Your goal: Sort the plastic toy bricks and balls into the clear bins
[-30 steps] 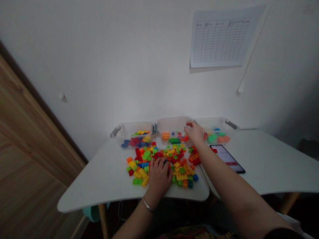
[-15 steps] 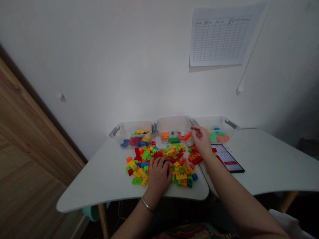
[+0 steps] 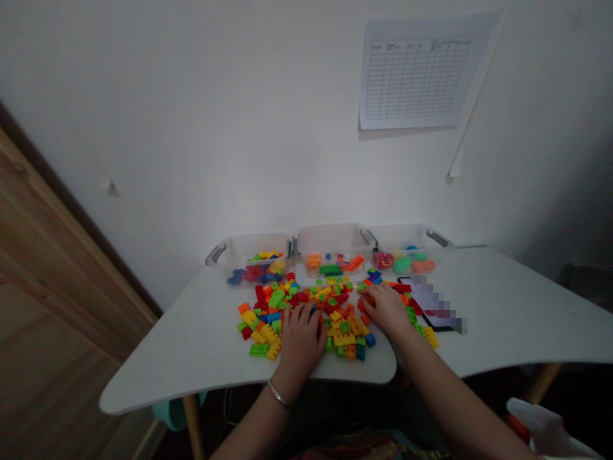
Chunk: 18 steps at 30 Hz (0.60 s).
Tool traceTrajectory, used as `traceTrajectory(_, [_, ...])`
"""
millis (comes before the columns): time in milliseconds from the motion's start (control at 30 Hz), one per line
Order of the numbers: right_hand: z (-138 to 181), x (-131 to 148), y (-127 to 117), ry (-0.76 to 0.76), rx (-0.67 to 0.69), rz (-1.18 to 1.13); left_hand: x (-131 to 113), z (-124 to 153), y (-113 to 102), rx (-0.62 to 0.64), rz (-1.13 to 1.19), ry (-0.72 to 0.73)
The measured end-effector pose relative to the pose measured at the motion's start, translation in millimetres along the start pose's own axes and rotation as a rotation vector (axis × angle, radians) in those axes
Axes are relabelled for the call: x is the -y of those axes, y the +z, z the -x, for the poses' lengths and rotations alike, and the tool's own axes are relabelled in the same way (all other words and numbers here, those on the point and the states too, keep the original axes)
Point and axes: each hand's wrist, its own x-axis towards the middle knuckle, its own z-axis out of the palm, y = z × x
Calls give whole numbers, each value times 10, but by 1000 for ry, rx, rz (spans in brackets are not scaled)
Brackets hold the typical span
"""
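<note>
A heap of colourful toy building blocks (image 3: 343, 340) covers the middle of the table. My left hand (image 3: 302, 337) rests palm down on its near part, fingers somewhat apart and bent over the blocks, with an orange-red edge peeking out beside them. At the heap's right side, my right hand (image 3: 387, 310) has its fingers curled down among orange and red blocks; its fingertips are partly hidden, so what they grip does not show. Behind the heap, the middle clear box (image 3: 330, 237) contains a few orange, green and red blocks.
A left clear box (image 3: 258, 243) contains blue, red and yellow pieces; a right clear box (image 3: 400, 234) contains round green, pink and orange pieces. A phone-like device (image 3: 431, 305) lies right of my right hand. Behind the white table (image 3: 182, 354) rises a wall with a printed sheet (image 3: 414, 76).
My right hand has come back and down from the middle box's right front corner to the heap's right side. My left hand stays on the heap. The view has shifted slightly.
</note>
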Motion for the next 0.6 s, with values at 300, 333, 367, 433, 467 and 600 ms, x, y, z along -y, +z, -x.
traceTrajectory(300, [-24,75,29,7,0,62,-7,-2,0,-2,-3,-1])
traceTrajectory(333, [-25,82,30,-1,-13,60,-8,-4,-2,-1,-4,-1])
traceTrajectory(367, [-22,85,30,-12,-32,54,-9,-6,-5,-1,-5,-1])
traceTrajectory(433, [-9,81,26,-33,-75,35,-8,-7,-9,0,-7,-2])
traceTrajectory(467, [2,77,22,-43,-93,27,-7,-6,-11,1,-6,-2])
traceTrajectory(600, [45,65,5,-48,-106,32,-7,-2,-10,-4,2,0])
